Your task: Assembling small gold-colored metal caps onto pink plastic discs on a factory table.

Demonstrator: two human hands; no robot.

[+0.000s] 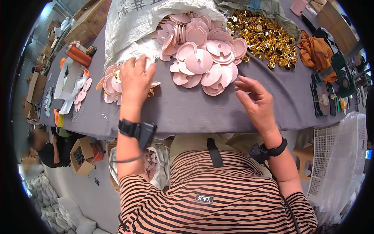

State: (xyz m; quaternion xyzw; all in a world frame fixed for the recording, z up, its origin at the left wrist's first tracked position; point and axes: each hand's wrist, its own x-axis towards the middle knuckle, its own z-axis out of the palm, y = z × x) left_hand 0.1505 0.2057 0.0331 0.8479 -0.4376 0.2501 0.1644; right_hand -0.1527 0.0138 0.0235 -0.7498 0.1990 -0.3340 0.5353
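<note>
Your left hand [134, 80] covers whatever it's pressing on by the small pink disc pile [111, 84], so you can't tell what's gripped. The woven sack [128, 27] hides most discs inside, and the white crate [337, 156] gets cut off at the rim.

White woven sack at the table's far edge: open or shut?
Open: white woven sack lies mouth agape, pink plastic discs spilling onto the grey table.

Bare grey tablecloth [187, 109] between left hand [134, 80] and right hand [255, 102]: open passage. Beyond it, heap of pink discs [202, 58] spilling from white sack [128, 27] blocks the way. Gold metal parts [265, 37] crowd far right; smaller disc pile [111, 84] hems the left.
</note>
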